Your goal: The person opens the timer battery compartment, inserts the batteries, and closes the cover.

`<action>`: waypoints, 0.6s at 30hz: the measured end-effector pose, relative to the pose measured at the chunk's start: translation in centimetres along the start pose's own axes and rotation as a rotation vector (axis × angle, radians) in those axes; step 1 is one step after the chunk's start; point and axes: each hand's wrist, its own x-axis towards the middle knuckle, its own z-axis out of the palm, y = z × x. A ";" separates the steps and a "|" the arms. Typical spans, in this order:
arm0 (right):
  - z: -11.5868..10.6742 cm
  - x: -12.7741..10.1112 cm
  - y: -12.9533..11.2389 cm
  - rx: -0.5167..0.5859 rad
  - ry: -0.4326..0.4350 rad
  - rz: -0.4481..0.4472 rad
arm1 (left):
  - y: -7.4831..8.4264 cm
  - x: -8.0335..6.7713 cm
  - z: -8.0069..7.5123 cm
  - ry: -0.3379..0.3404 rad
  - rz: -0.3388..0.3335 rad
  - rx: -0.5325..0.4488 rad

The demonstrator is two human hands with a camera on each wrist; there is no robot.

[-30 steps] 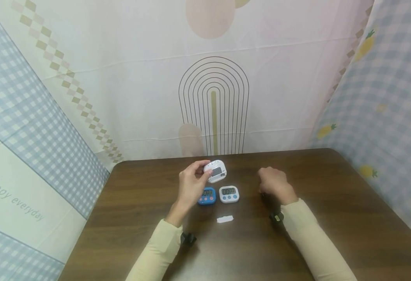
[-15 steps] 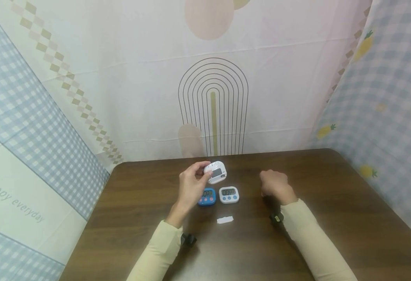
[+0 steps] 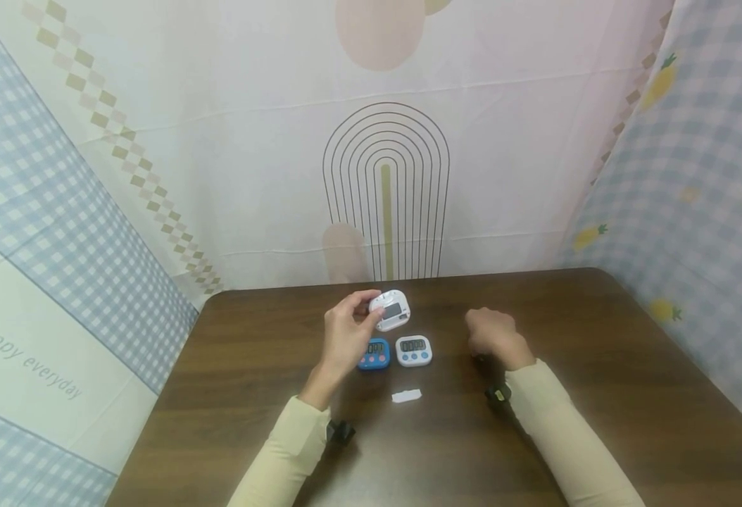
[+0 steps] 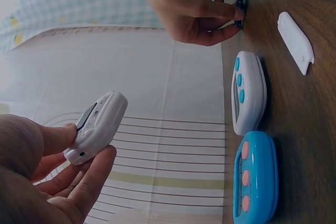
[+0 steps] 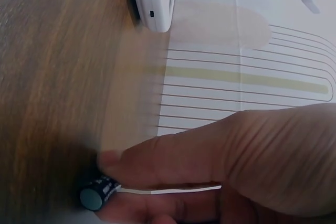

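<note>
Left hand raised above dark wood-grain table, fingers and thumb curled round rounded white plastic timer, held tilted, clear of surface. Right hand low on table, fingertips pinching small black cylindrical battery against wood. Glossy blue timer, white timer with blue buttons, white plastic cover lie between hands.

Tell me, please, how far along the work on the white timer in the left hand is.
Done: a white cover lies loose on the table, seemingly the battery door. In hand: the left hand holds the white timer up, while the right hand pinches a small battery at the tabletop. Left: the battery is not yet at the timer, and the cover is off. The blue timer and second white timer lie untouched.
</note>
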 end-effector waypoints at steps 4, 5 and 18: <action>0.0 0.0 -0.1 -0.003 0.004 -0.012 | 0.0 0.0 0.0 -0.002 -0.004 -0.005; 0.0 0.0 -0.1 0.000 0.006 -0.019 | 0.0 0.0 0.0 -0.003 -0.007 -0.006; -0.6 -0.5 -2.0 0.095 0.024 -0.113 | 0.0 0.0 0.0 0.007 0.018 0.015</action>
